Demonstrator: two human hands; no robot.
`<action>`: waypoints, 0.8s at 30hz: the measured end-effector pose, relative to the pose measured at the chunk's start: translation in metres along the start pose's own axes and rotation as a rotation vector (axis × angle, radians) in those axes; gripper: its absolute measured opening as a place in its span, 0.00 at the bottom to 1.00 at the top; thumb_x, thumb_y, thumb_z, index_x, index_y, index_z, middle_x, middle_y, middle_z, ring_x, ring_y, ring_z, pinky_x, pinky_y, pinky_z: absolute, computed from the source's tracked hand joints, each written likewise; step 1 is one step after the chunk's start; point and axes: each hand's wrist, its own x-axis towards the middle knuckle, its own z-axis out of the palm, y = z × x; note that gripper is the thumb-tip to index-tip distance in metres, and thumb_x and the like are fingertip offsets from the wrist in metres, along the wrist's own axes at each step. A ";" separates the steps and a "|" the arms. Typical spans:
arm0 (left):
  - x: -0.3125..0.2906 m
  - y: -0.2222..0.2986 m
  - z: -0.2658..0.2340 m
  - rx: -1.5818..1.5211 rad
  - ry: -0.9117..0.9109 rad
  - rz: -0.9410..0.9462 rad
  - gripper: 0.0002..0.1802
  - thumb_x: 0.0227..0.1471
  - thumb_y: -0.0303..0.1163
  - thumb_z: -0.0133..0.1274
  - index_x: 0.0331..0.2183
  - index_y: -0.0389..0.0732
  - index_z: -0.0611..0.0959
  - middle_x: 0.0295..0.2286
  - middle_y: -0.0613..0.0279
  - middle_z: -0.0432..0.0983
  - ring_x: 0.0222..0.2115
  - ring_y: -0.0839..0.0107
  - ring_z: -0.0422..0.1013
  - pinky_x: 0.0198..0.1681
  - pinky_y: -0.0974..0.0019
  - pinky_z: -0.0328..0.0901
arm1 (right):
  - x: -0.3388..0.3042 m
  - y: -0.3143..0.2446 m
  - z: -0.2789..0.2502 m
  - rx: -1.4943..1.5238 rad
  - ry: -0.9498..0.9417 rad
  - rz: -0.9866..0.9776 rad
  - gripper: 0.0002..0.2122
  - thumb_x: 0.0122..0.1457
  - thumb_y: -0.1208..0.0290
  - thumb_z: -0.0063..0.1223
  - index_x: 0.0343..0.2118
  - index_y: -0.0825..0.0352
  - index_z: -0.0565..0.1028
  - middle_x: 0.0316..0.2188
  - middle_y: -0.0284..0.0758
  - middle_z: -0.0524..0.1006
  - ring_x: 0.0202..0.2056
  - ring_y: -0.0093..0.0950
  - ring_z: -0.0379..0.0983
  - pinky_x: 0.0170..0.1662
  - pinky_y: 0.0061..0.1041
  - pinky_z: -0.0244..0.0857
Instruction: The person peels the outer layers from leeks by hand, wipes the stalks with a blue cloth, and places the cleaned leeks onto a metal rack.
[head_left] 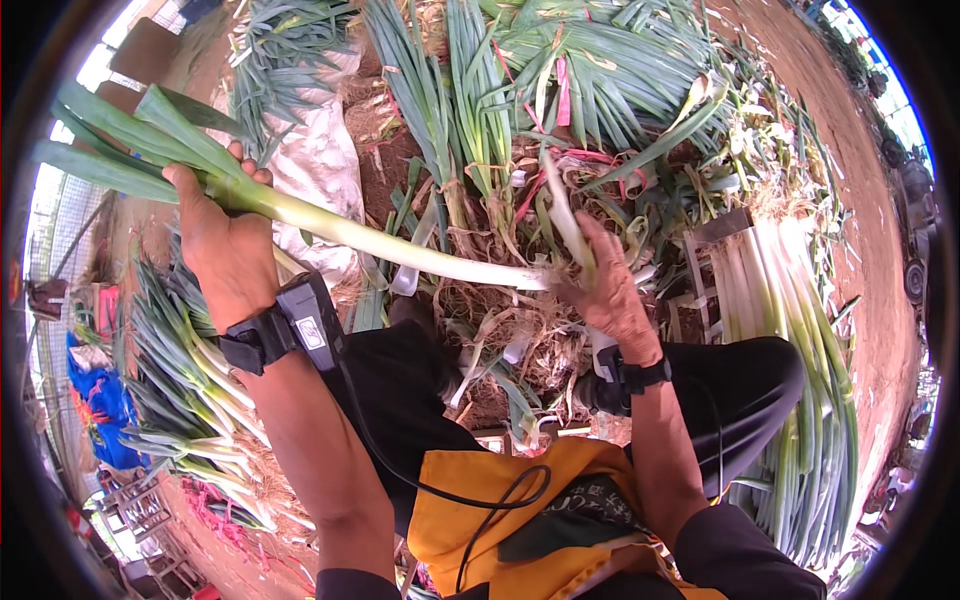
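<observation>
A long leek (370,237) lies slanted across the view, green leaves at upper left and white root end near the middle. My left hand (222,225) is closed round it where the leaves fan out from the pale stalk. Beside the root end, my right hand (608,285) is closed on a pale peeled strip (563,212), which sticks up past its fingers. Below lies a heap of roots and peelings (520,335), between my knees. Black wrist straps are on both forearms, a small black box on the left one.
Trimmed leeks (790,340) lie in a neat stack at right, beside my knee. Untrimmed leeks (195,370) are piled at left. More green bundles (600,65), with red ties, lie ahead. A white sheet (315,165) and a blue bag (100,400) are on the left.
</observation>
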 end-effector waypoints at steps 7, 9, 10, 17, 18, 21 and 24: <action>0.003 -0.004 -0.003 -0.065 -0.081 -0.111 0.26 0.64 0.48 0.41 0.47 0.32 0.69 0.39 0.46 0.73 0.33 0.61 0.65 0.38 0.57 0.67 | -0.012 -0.012 0.024 -0.252 -0.035 -0.087 0.27 0.37 0.69 0.72 0.45 0.59 0.76 0.48 0.39 0.68 0.42 0.41 0.73 0.45 0.35 0.70; 0.005 -0.005 -0.002 -0.091 -0.024 -0.210 0.25 0.63 0.48 0.43 0.46 0.32 0.70 0.39 0.45 0.73 0.33 0.59 0.65 0.38 0.56 0.66 | -0.015 -0.003 0.029 -0.275 0.026 -0.155 0.20 0.37 0.68 0.72 0.38 0.61 0.78 0.44 0.39 0.71 0.41 0.40 0.74 0.43 0.35 0.69; 0.007 -0.005 -0.003 -0.091 -0.023 -0.210 0.25 0.63 0.48 0.43 0.46 0.32 0.70 0.39 0.45 0.73 0.33 0.59 0.65 0.38 0.56 0.66 | -0.014 -0.002 0.032 -0.265 0.081 -0.233 0.16 0.38 0.69 0.70 0.33 0.63 0.78 0.37 0.38 0.73 0.39 0.41 0.73 0.40 0.36 0.69; 0.014 -0.001 -0.005 -0.146 0.058 -0.366 0.22 0.60 0.47 0.49 0.42 0.35 0.71 0.34 0.50 0.73 0.33 0.58 0.66 0.38 0.53 0.64 | -0.015 -0.005 0.029 -0.321 0.060 -0.373 0.11 0.40 0.74 0.61 0.30 0.64 0.76 0.28 0.37 0.73 0.33 0.41 0.71 0.36 0.36 0.68; 0.014 -0.001 -0.004 -0.148 0.080 -0.384 0.22 0.59 0.47 0.50 0.41 0.36 0.72 0.33 0.52 0.73 0.32 0.59 0.66 0.38 0.53 0.64 | -0.015 -0.004 0.030 -0.327 0.043 -0.370 0.11 0.39 0.74 0.59 0.30 0.64 0.75 0.28 0.37 0.72 0.33 0.41 0.71 0.36 0.36 0.69; 0.016 -0.003 -0.007 -0.143 0.070 -0.459 0.19 0.59 0.46 0.51 0.40 0.38 0.72 0.32 0.54 0.73 0.31 0.60 0.66 0.37 0.52 0.63 | -0.018 0.001 0.034 -0.352 0.003 -0.361 0.12 0.38 0.76 0.56 0.30 0.64 0.75 0.27 0.37 0.72 0.32 0.41 0.71 0.35 0.36 0.69; 0.012 -0.006 0.000 -0.136 0.137 -0.457 0.17 0.59 0.44 0.52 0.40 0.40 0.72 0.32 0.54 0.73 0.30 0.60 0.66 0.37 0.50 0.63 | -0.017 0.012 0.038 -0.371 -0.004 -0.384 0.13 0.37 0.77 0.53 0.31 0.65 0.75 0.26 0.38 0.71 0.31 0.42 0.70 0.34 0.36 0.68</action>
